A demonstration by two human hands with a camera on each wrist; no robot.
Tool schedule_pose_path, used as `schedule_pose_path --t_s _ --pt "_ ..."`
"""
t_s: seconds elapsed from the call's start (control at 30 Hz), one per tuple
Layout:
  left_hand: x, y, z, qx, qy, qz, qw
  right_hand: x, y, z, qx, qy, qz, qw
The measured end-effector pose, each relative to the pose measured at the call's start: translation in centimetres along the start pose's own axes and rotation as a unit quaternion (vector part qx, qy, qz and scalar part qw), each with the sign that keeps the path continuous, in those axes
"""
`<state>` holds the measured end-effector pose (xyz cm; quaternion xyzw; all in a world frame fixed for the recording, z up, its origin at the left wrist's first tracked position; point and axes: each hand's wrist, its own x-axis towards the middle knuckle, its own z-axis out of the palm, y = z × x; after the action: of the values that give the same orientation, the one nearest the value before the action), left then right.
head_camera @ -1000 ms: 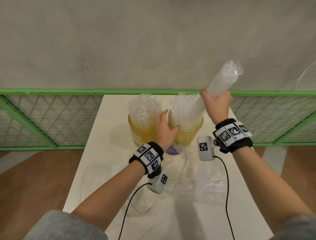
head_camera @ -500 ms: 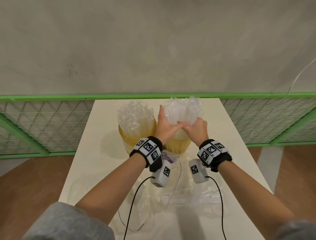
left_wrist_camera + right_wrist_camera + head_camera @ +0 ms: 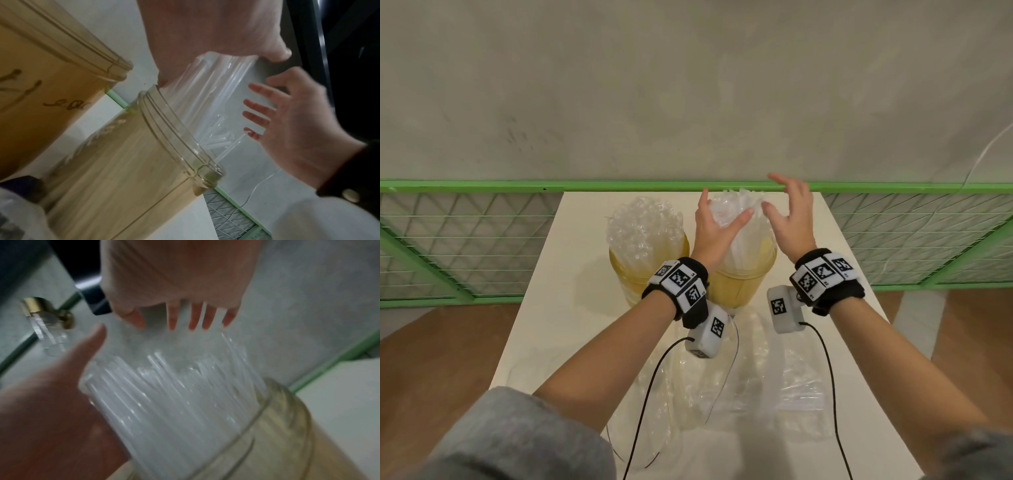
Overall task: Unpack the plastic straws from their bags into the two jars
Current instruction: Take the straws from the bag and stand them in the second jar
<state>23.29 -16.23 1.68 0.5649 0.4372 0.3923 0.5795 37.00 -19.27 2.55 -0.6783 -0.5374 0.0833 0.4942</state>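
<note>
Two yellowish jars stand at the far end of the white table (image 3: 544, 308). The left jar (image 3: 635, 274) is packed with clear straws (image 3: 643, 226). The right jar (image 3: 743, 277) (image 3: 144, 162) (image 3: 277, 410) also holds a bunch of clear straws (image 3: 739, 219) (image 3: 213, 94) (image 3: 164, 394). My left hand (image 3: 714, 233) (image 3: 47, 394) lies flat against the left side of that bunch, fingers straight, thumb stretched across its front. My right hand (image 3: 791, 216) (image 3: 292, 123) (image 3: 174, 285) hovers open at the bunch's right side, fingers spread, holding nothing.
Several crumpled clear plastic bags (image 3: 726, 380) lie on the near half of the table, under my forearms. A green mesh fence (image 3: 465, 240) runs behind the table in front of a grey wall. Wooden floor lies on both sides.
My right hand brought a bundle of straws down into the right jar, let go and opened beside it. My left hand stayed against the straws.
</note>
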Motion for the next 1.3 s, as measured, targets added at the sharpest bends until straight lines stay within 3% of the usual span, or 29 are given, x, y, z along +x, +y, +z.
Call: schedule_pose_path --t_s 0.07,0.13,0.2,0.37,0.6,0.87,0.93,1.0,1.07,1.13,1.2,1.27,1.3 --pt "0.3 0.1 0.2 -0.005 -0.007 0.002 1.000 0.3 0.4 1.2 0.014 0.025 0.095 0.995" --pt "0.6 0.1 0.3 0.004 -0.017 0.002 1.000 0.4 0.7 2.2 0.061 -0.048 0.198 0.977" --pt "0.9 0.2 0.5 0.026 -0.020 -0.005 0.999 0.4 0.6 2.6 0.099 -0.102 0.229 0.963" --pt "1.6 0.3 0.8 0.081 -0.039 -0.015 0.996 0.0 -1.0 4.2 0.163 -0.150 0.164 0.961" --pt "-0.1 -0.2 0.9 0.121 0.010 0.101 0.987 -2.0 -1.8 4.2 0.086 -0.057 -0.003 0.995" --pt "0.2 -1.1 -0.5 0.133 -0.011 0.086 0.987 -3.0 -0.5 5.0 0.056 -0.119 0.021 0.991" --pt "0.0 -0.8 -0.9 0.094 -0.010 0.081 0.992 -3.4 -0.9 4.8 0.011 -0.091 -0.008 0.996" --pt "-0.5 -0.7 -0.9 0.083 -0.054 0.077 0.992 -4.0 -1.2 4.9 0.013 -0.067 -0.034 0.997" --pt "-0.8 -0.6 -1.0 0.107 -0.104 0.066 0.987 -4.6 -1.1 5.1 0.001 -0.098 -0.033 0.995" --pt "-1.1 -0.1 -1.2 0.138 -0.113 0.083 0.981 -4.5 -1.0 5.0 -0.033 -0.100 -0.013 0.994" --pt "-2.0 0.8 -1.7 0.153 -0.069 0.136 0.976 -5.2 -2.0 4.1 -0.043 -0.026 -0.023 0.998" --pt "-3.9 1.2 -2.7 0.162 0.014 0.221 0.962 -6.9 -3.5 3.2 -0.022 0.064 -0.104 0.992" --pt "-4.9 1.0 -3.4 0.163 0.046 0.256 0.952 -8.1 -3.9 3.1 -0.010 0.075 -0.136 0.988"
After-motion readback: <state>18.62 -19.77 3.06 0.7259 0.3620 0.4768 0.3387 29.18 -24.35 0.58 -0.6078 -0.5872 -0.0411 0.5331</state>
